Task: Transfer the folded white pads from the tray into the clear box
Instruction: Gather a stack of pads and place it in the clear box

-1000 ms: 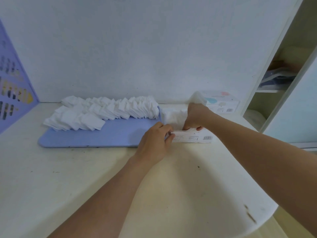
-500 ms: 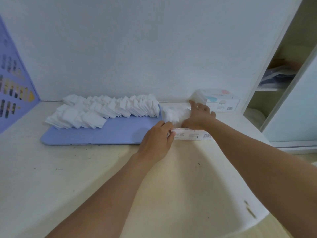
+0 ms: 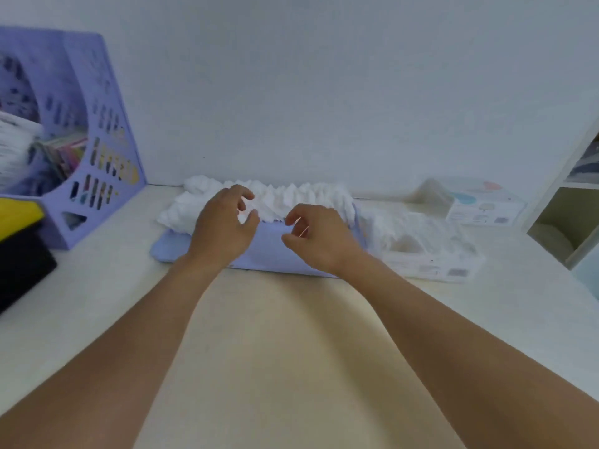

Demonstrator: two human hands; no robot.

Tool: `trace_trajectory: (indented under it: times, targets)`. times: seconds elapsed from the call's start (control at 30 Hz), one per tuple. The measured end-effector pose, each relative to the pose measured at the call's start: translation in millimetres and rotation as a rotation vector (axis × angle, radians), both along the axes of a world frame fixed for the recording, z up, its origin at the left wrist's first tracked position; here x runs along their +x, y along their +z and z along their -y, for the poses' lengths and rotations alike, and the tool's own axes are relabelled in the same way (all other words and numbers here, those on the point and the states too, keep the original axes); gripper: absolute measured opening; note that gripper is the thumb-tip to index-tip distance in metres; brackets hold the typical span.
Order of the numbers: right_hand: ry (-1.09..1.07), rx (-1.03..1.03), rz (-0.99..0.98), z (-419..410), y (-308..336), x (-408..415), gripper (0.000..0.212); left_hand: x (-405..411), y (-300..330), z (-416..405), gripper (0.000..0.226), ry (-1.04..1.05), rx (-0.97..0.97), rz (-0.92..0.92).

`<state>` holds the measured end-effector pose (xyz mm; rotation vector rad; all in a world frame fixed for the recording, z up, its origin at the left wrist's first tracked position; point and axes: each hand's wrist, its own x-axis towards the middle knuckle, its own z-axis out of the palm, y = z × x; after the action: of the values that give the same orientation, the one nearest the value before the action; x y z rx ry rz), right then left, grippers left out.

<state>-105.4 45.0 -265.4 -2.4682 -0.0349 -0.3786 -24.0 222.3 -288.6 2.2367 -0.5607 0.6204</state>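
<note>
Several folded white pads (image 3: 301,199) lie in rows along the back of a lilac tray (image 3: 269,251) on the desk. My left hand (image 3: 223,228) hovers over the tray's left half, fingers loosely curled, holding nothing. My right hand (image 3: 316,236) hovers over the tray's right half just in front of the pads, also empty with curled fingers. The clear box (image 3: 424,251) stands right of the tray with white pads inside it and a barcode label on its front. The picture is motion-blurred.
A lilac file rack (image 3: 94,157) with papers stands at the back left, a yellow and black object (image 3: 19,241) in front of it. A printed box lid (image 3: 483,202) lies behind the clear box. A shelf unit (image 3: 570,202) rises at the right.
Both hands have left the clear box and moved left over the tray. The view has swung left, bringing the file rack into sight.
</note>
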Motion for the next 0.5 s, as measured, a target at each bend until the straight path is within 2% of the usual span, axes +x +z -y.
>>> trace_trajectory:
  times: [0.07, 0.1, 0.17, 0.23, 0.3, 0.43, 0.5]
  targets:
    - [0.031, 0.011, -0.059, -23.0, -12.4, 18.5, 0.044, 12.1, -11.2, -38.9, 0.045, 0.21, 0.008, 0.045]
    - [0.037, 0.031, -0.079, -34.4, -15.6, 27.7, 0.055, 16.0, -16.3, -55.8, 0.056, 0.292, -0.011, 0.007]
    - [0.026, 0.056, -0.099, -61.1, -18.9, 48.7, 0.071, 26.7, -26.4, -85.7, 0.077, 0.379, -0.126, -0.195]
    - [0.016, -0.002, -0.078, -83.6, -23.5, 67.2, 0.074, 39.8, -29.8, -100.8, 0.09, 0.347, -0.271, -0.436]
    - [-0.009, -0.137, -0.058, -103.5, -29.7, 80.9, 0.071, 53.7, -29.9, -107.3, 0.089, 0.272, -0.343, -0.536]
    - [-0.077, -0.264, -0.073, -119.7, -37.1, 96.5, 0.078, 58.5, -31.5, -100.3, 0.059, 0.189, -0.334, -0.449]
    - [-0.093, -0.284, -0.058, -123.1, -37.9, 100.9, 0.085, 54.6, -32.5, -95.1, 0.052, 0.168, -0.336, -0.407]
